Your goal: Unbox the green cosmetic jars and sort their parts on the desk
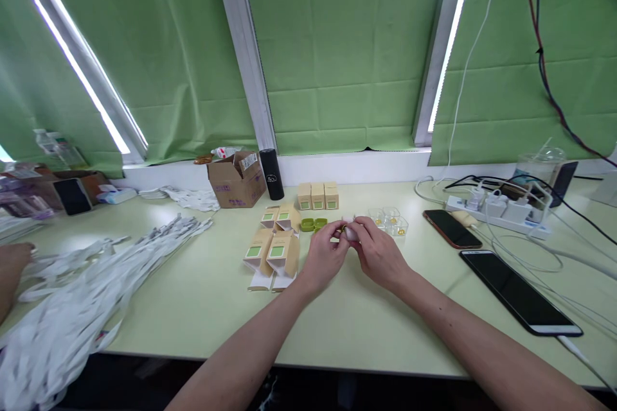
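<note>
My left hand [326, 253] and my right hand [380, 252] meet above the middle of the table, fingertips pinched together on a small white item [351, 234]. A bit of gold or yellow shows beside it at the left fingertips; fingers cover most of it, so its kind is unclear. Just behind my left hand are small green containers [313, 225]. Behind my right hand stand several clear little boxes [388, 221], with something golden inside. Several open beige cartons with green labels [283, 253] lie left of my left hand.
Closed beige boxes [318, 196] stand in a row at the back, near a black cylinder [272, 174] and a cardboard box [237, 180]. White strips [110, 289] cover the left side, where another person's hand [17, 270] reaches in. Phones [520, 292], cables and a power strip [496, 215] lie right.
</note>
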`<state>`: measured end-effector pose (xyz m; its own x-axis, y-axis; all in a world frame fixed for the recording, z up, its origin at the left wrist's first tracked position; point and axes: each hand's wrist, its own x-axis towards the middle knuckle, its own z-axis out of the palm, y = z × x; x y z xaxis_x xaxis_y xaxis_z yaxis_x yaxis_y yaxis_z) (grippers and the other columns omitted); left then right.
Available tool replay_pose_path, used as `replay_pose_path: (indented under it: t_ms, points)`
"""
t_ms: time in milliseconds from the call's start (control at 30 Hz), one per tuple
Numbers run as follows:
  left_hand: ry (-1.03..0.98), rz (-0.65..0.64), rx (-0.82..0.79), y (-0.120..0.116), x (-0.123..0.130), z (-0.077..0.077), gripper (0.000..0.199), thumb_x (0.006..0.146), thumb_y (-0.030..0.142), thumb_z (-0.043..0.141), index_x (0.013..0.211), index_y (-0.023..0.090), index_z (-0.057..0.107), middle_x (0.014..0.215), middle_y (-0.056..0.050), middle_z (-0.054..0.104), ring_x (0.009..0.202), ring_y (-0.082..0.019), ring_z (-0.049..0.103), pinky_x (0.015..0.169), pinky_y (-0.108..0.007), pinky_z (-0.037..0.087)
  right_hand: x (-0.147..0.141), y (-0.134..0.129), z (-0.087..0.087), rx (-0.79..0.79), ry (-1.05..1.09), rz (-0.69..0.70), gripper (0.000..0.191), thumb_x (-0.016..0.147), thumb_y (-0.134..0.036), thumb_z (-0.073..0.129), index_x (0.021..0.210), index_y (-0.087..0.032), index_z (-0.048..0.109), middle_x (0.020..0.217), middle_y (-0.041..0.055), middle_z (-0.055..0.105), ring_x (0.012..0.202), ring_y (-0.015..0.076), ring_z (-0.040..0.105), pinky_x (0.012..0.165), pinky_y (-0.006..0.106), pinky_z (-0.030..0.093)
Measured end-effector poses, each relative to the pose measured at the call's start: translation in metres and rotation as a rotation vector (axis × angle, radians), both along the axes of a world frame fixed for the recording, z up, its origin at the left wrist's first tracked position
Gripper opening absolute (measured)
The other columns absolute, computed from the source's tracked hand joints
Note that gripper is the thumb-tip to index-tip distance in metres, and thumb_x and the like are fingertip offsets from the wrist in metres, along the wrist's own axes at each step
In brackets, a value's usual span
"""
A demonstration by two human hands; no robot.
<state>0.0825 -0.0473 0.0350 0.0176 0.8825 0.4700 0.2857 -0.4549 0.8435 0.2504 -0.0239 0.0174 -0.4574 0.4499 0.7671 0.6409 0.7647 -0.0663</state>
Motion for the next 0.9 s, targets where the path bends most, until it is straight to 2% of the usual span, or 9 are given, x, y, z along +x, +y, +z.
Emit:
replay_pose_path:
  t_ms: [300,433,533,600,700,900]
  points:
    - [0.025,0.027,-0.019,0.001,0.002,0.001,0.025,0.094,0.021,0.057,0.112,0.019,0.073,0.107,-0.011,0.076,0.082,-0.021,0.071,0.079,-0.038,0.063,-0.006,-0.001,0.0,0.024,-0.001,-0.036,0.04,0.102,-0.014,0.038,0.141,-0.019,0.045,0.126,0.0192,0.061,0.095,0.0278,0.068,0.067,0.037,0.058]
    - [0.021,-0.028,0.009,-0.003,-0.004,0.005,0.028,0.096,0.026,0.058,0.119,0.019,0.072,0.119,-0.014,0.074,0.094,-0.023,0.071,0.08,-0.038,0.063,-0.001,-0.001,-0.001,-0.061,0.088,0.012,0.034,0.105,-0.022,0.041,0.138,-0.019,0.047,0.126,0.0187,0.058,0.097,0.0277,0.067,0.069,0.038,0.059]
    - [0.083,-0.097,0.078,-0.004,-0.009,0.005,0.036,0.091,0.024,0.066,0.127,0.023,0.069,0.131,-0.013,0.069,0.111,-0.026,0.067,0.09,-0.041,0.061,0.003,0.0,0.0,-0.106,0.179,0.054,0.031,0.106,-0.028,0.042,0.135,-0.021,0.05,0.125,0.0173,0.059,0.103,0.0284,0.066,0.078,0.042,0.061]
    - [0.118,-0.096,0.099,-0.003,-0.011,0.004,0.043,0.087,0.021,0.071,0.129,0.024,0.068,0.132,-0.012,0.068,0.117,-0.027,0.064,0.098,-0.044,0.057,0.004,0.001,0.001,-0.131,0.229,0.084,0.029,0.106,-0.03,0.044,0.132,-0.022,0.052,0.124,0.0163,0.06,0.11,0.0296,0.064,0.087,0.046,0.06]
    - [0.116,-0.049,0.068,0.0,-0.011,0.004,0.039,0.085,0.022,0.076,0.124,0.024,0.07,0.124,-0.011,0.071,0.117,-0.028,0.064,0.106,-0.049,0.051,0.003,0.001,0.0,-0.219,0.329,0.156,0.026,0.106,-0.032,0.046,0.128,-0.023,0.055,0.123,0.0143,0.061,0.115,0.0289,0.061,0.094,0.047,0.057]
    - [0.035,-0.069,0.004,0.003,-0.009,0.003,0.035,0.087,0.024,0.075,0.121,0.02,0.069,0.124,-0.012,0.072,0.114,-0.027,0.067,0.105,-0.048,0.051,-0.003,0.001,0.0,-0.468,0.607,0.227,0.03,0.104,-0.049,0.05,0.116,-0.023,0.06,0.117,0.0114,0.065,0.101,0.0252,0.062,0.089,0.043,0.055]
